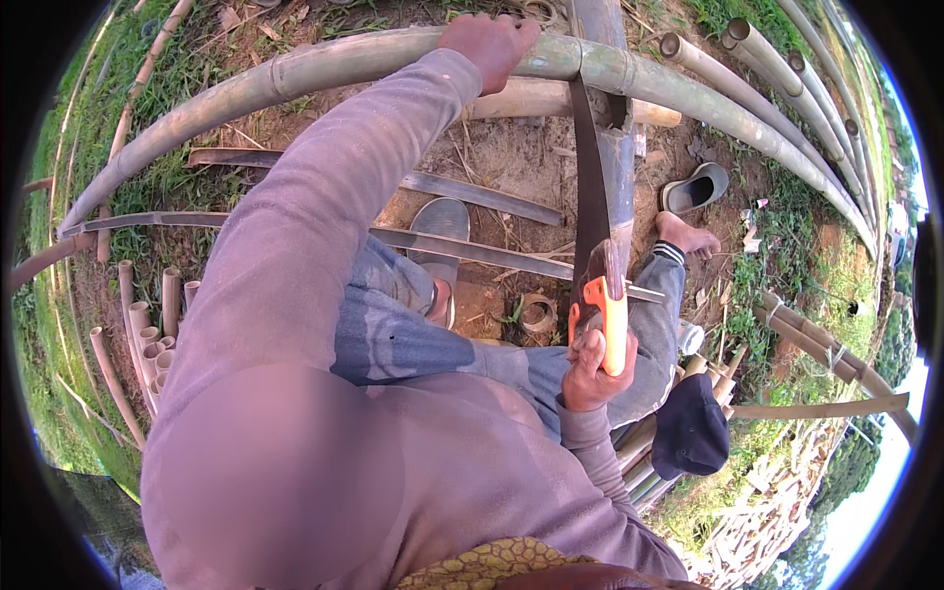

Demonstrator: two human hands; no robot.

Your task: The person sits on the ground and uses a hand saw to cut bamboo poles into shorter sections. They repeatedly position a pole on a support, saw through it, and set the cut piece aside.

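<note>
A long green-grey bamboo pole (344, 65) lies crosswise in front of me and looks curved. My left hand (492, 47) is wrapped over its top, gripping it left of a dark line across the pole. My right hand (595, 374) is closed round the orange handle of a handsaw (590, 177). The dark blade points away from me, and its far end meets the pole at that dark line. How deep the blade sits in the pole I cannot tell. Beneath the pole, near the blade, stands a thick grey bamboo support (619, 187).
Split bamboo strips (482, 197) lie across the ground between my legs. Upright cut bamboo tubes (147, 339) stand at left, with several poles (708, 74) at far right. A dark shoe (694, 187) lies beside my bare foot. A dark cap (691, 428) rests on bamboo pieces at right.
</note>
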